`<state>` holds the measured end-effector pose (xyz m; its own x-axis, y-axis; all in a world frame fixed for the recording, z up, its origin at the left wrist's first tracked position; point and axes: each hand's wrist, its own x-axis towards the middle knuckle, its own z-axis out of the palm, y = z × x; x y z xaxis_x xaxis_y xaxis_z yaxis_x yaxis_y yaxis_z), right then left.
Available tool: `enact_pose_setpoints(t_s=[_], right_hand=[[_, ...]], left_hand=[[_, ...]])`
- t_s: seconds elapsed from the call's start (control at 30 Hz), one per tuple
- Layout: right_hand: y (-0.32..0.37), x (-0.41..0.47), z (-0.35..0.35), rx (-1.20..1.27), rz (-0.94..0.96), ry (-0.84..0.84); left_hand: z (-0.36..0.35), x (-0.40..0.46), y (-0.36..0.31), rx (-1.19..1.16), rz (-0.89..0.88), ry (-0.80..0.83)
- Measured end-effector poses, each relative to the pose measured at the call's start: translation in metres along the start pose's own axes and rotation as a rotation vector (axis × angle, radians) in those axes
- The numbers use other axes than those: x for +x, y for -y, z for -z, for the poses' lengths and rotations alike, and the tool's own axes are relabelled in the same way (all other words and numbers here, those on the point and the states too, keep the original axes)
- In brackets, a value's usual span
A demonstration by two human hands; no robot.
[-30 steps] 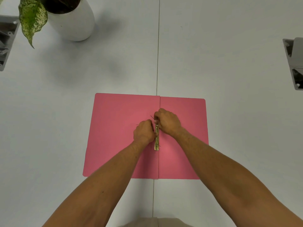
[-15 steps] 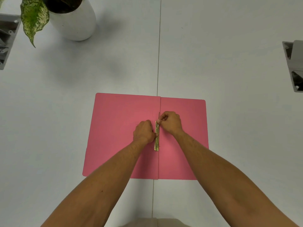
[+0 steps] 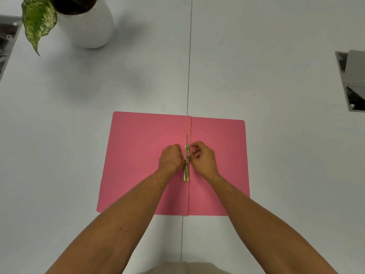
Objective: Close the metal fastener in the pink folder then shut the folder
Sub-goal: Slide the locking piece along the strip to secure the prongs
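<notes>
The pink folder point(image 3: 138, 155) lies open and flat on the white table, its spine running away from me. Along the spine sits the brass metal fastener point(image 3: 186, 175), with a thin prong sticking out past its far end. My left hand point(image 3: 170, 158) rests on the left flap, thumb pressed against the fastener's middle. My right hand point(image 3: 202, 157) is curled on the right flap with its fingertips pinching at the fastener bar. The bar's middle is hidden by my fingers.
A white plant pot point(image 3: 88, 26) with a speckled green leaf point(image 3: 37, 22) stands at the far left. Grey metal brackets sit at the left edge point(image 3: 7, 42) and right edge point(image 3: 353, 80). A seam point(image 3: 189, 56) divides the table.
My right hand has slid down from the fastener's far end toward its middle, uncovering the top of the bar and the prong. My left hand has stayed in place.
</notes>
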<state>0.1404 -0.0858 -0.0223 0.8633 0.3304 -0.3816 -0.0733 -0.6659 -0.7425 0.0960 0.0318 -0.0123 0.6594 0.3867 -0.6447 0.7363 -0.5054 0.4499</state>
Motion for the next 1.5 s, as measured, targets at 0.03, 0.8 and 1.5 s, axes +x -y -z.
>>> enact_pose_setpoints(t_s=[0.03, 0.8, 1.5], right_hand=[[0.000, -0.006, 0.000, 0.010, -0.032, -0.009], [-0.024, -0.052, -0.005, -0.048, -0.123, 0.227], [-0.034, -0.076, -0.013, -0.511, 0.258, 0.218]], left_hand=[[0.000, 0.000, 0.000, 0.001, -0.003, -0.003], [-0.001, -0.005, 0.000, -0.057, -0.016, -0.010], [0.001, -0.005, 0.000, -0.077, -0.011, 0.003]])
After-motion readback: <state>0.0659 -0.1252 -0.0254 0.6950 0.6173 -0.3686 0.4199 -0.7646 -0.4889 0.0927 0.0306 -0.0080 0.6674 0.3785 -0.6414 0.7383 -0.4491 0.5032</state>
